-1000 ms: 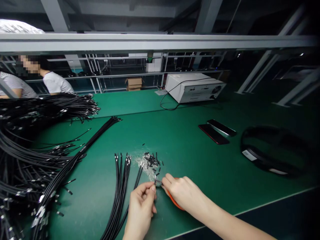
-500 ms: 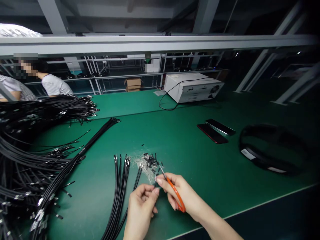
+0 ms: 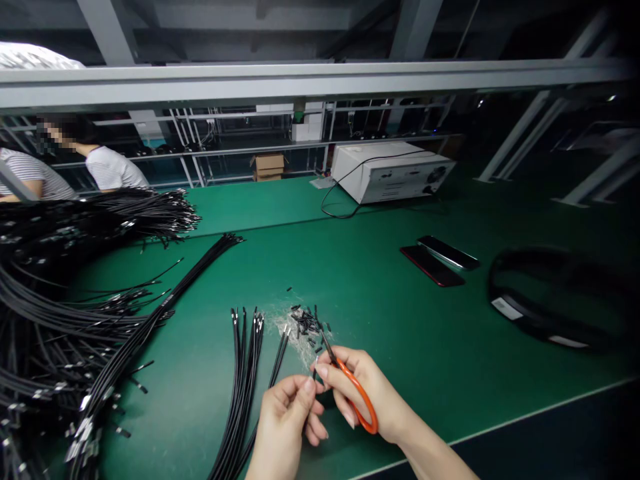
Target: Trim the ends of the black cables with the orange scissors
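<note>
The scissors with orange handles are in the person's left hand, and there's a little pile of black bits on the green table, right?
Not quite. The head view shows the scissors with orange handles in the person's right hand, and there's a little pile of black bits on the green table.

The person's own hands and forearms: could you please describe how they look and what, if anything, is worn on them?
The left hand and right hand are both bare, with slim fingers and no gloves or rings to be seen. The right forearm shows no sleeve, watch or bracelet. Nail details are too small to judge.
</note>
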Tool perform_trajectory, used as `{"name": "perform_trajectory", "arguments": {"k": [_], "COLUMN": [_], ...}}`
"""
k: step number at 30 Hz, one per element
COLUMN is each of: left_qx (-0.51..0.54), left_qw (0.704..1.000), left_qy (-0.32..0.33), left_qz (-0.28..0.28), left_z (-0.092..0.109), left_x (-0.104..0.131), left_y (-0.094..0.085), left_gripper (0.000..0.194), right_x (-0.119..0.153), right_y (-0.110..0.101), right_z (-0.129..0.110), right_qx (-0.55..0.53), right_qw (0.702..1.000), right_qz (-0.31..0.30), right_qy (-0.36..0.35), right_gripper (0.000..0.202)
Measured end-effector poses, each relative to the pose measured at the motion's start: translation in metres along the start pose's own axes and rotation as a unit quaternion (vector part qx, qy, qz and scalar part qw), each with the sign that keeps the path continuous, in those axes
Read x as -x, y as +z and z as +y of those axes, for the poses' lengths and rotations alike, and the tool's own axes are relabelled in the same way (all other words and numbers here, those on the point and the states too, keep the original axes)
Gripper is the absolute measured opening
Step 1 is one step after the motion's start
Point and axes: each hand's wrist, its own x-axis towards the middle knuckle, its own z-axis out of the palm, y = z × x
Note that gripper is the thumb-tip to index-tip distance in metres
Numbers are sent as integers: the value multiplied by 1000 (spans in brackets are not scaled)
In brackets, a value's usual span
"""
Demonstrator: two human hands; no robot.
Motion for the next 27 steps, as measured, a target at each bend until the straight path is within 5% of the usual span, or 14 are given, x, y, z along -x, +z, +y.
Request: {"name": "perform_trajectory", "arguments": {"k": [13,20,23,27], "left_qx": [45,-139,-215,-269], "left_qw": [993,981,963,947], "left_qy": [-77,103,137,140], "left_qz": [-73,83,86,111], "left_z": [8,1,-1,-4], "left_x": [4,2,1,1], "left_y": [0,7,7,8], "left_gripper": [35,31,30,30], "right_x": [-6,3,18,29], "right_y": [-28,-37,-36,-25], "right_z": [-7,-17,-23,-13], "right_qx": [-3,190,370,620], "right_qw": [981,980,925,767], "right_qz": [-192,-47,-14,34], "right_qy": [30,-19,-90,-159], "right_gripper": [29,28,24,27]}}
